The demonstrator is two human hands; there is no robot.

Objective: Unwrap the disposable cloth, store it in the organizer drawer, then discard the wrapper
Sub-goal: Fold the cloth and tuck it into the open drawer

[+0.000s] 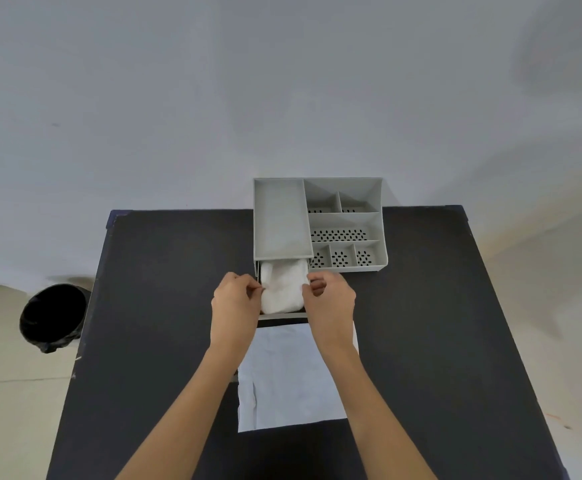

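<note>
Cloth: I see the white cloth (pixel 280 287) lying bunched in the pulled-out drawer (pixel 282 316), under the organizer's long left tray.
Organizer: the grey organizer (pixel 346 225) sits at the far edge of the black table (pixel 438 306), near the middle, its drawer drawn out toward me.
Left hand: my left hand (pixel 236 303) has its fingertips pinched together on the cloth's left side.
Right hand: my right hand (pixel 329 299) is curled at the cloth's right side; I think the fingers touch it, but I cannot tell whether they grip.
Wrapper: the pale wrapper (pixel 291 375) lies flat on the table just nearer than the drawer, between my forearms.
Bin: a black-lined bin (pixel 54 317) stands on the floor off the table's left edge.
</note>
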